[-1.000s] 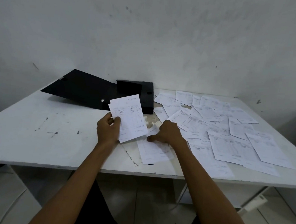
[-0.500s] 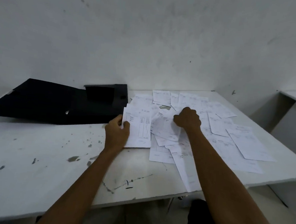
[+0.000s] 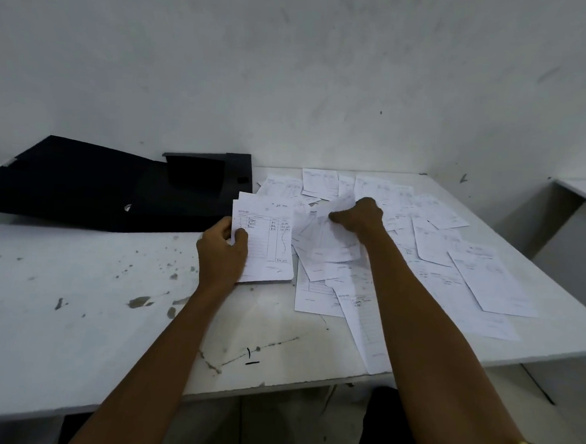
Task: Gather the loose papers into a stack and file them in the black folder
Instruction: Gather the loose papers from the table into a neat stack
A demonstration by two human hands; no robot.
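White table (image 3: 74, 294) w/ black folder (image 3: 98, 189): stack (image 3: 269, 251) is gripped by left hand (image 3: 219, 256); another sheet (image 3: 321, 239) has just been pinched up by right hand (image 3: 362, 215); many loose papers (image 3: 487, 281) remain.

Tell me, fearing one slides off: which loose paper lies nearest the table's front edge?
The slanted sheet beside the right forearm, reaching that edge; all others lie farther back.

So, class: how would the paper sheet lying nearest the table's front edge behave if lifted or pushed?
The sheet looks thin and lies flat, so it would probably droop if lifted by a corner. It reaches the table edge, so a light push could slide it off.
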